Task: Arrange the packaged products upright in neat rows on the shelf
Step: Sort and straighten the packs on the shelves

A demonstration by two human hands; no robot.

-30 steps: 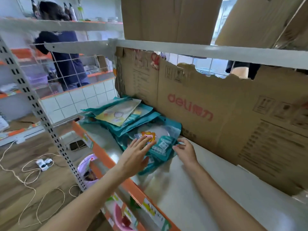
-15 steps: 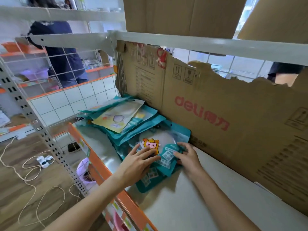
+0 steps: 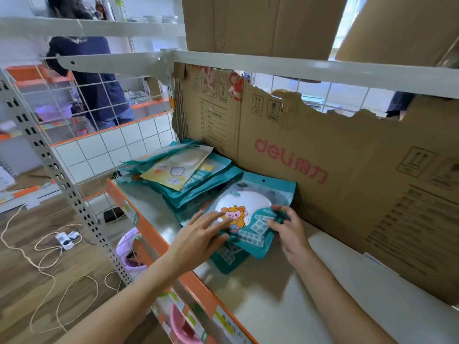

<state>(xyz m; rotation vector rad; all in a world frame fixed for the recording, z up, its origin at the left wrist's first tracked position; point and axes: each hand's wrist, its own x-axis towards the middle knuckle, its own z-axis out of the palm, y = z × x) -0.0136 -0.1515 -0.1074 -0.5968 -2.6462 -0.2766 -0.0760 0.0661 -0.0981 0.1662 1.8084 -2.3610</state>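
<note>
Shelf (image 3: 285, 301), pale surface with an orange front edge, carried all the stock. Cardboard sheet (image 3: 323, 155), torn along its top and printed with red lettering, stood along the shelf's back edge. Cardboard boxes (image 3: 260, 23) sat on the tier above. White wire grid panel (image 3: 104, 150) closed the shelf's left end.

Pile of teal packages (image 3: 198, 184) lay flat and fanned in the back-left corner of the shelf, a yellow-faced package (image 3: 178, 170) uppermost. None stood upright.

Teal package with cartoon figure (image 3: 248, 207) lay just right of the pile, its top edge near the cardboard sheet, its lower edge raised toward the shelf's front edge. 1 further teal package (image 3: 227, 259) lay flat beneath it, nearer the front edge.

Left hand (image 3: 198, 239), fingers straight and spread, rested flat on the cartoon package's left lower part, gripping nothing. Right hand (image 3: 289, 229), fingers curled, pinched the same package's right lower edge.

Pink basins (image 3: 183, 326) showed on the tier below. Person in dark clothing (image 3: 99, 90) stood beyond the grid. White cord and power strip (image 3: 67, 240) lay on the wooden floor.
</note>
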